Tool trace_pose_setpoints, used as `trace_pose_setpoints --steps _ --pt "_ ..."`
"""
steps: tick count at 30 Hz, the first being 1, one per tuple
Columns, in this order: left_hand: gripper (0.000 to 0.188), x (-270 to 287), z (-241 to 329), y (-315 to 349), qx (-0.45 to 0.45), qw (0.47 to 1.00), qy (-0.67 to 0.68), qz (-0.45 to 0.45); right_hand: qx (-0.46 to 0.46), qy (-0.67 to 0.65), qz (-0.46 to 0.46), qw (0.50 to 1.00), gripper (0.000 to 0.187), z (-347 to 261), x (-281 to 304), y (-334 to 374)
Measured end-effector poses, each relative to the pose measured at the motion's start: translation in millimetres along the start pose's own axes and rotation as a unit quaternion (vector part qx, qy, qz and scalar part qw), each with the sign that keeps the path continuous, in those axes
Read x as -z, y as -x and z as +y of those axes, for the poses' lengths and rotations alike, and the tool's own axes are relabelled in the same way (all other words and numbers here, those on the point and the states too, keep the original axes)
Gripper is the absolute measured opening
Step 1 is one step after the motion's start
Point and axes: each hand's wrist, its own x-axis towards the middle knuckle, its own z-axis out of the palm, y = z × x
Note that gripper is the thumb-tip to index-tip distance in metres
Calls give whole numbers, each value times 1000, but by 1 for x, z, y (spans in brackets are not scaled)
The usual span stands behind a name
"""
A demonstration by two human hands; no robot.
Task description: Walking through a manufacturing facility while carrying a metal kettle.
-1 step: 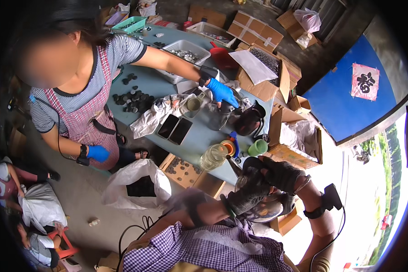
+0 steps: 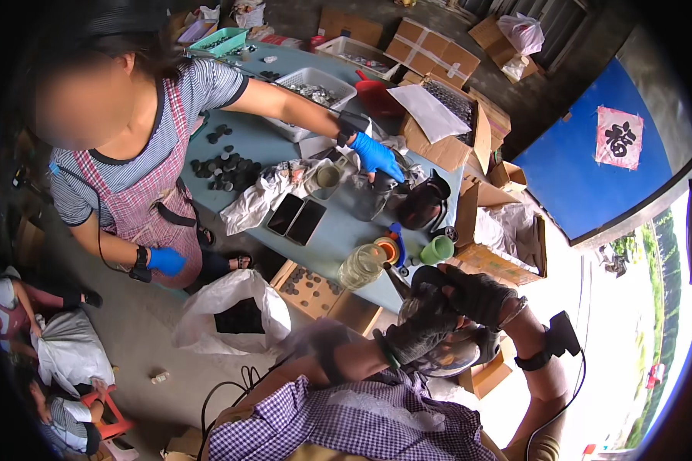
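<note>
Both my hands wear dark gloves and meet close together at the front corner of the table. My left hand (image 2: pixel 421 329), with a green band at the wrist, is closed, its fingers curled up against the other hand. My right hand (image 2: pixel 480 296) is bent inward and also closed. Whatever lies between them is hidden by the gloves. Just below the hands shows a rounded, shiny, see-through thing (image 2: pixel 447 358), partly covered; I cannot make out its kind. Nearest on the table (image 2: pixel 327 244) are a green cup (image 2: pixel 437 250), a clear jar (image 2: pixel 362 266) and a tape roll (image 2: pixel 387 249).
Across the table a co-worker reaches with a blue-gloved hand (image 2: pixel 377 156) toward a dark pitcher-like vessel (image 2: pixel 424 201). Black discs (image 2: pixel 227 170), two phones (image 2: pixel 296 217) and a white basket (image 2: pixel 344 86) lie there. A white sack (image 2: pixel 273 311) and an open carton (image 2: pixel 507 261) stand beside the table.
</note>
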Motion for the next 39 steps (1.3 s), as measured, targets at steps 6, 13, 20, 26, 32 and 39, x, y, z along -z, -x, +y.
trace_pose_setpoints --steps 6,13,20,26,32,39 --pt "77 15 -6 -3 6 985 -75 -158 99 76 40 991 37 27 -25 0" --pt "75 21 -15 -2 92 962 207 -151 79 86 16 993 43 12 -16 -4" --pt "74 33 -35 1 -139 884 -377 -238 97 162 27 982 40 0 -9 -5" --pt "73 29 8 -6 48 978 -34 -201 142 275 113 944 41 22 -27 -7" --pt "72 35 17 -16 58 969 -24 -239 -26 -67 -18 997 42 -18 5 -16" --pt "65 28 -1 -8 -38 936 -223 -270 2 -66 15 998 41 -5 -9 -10"
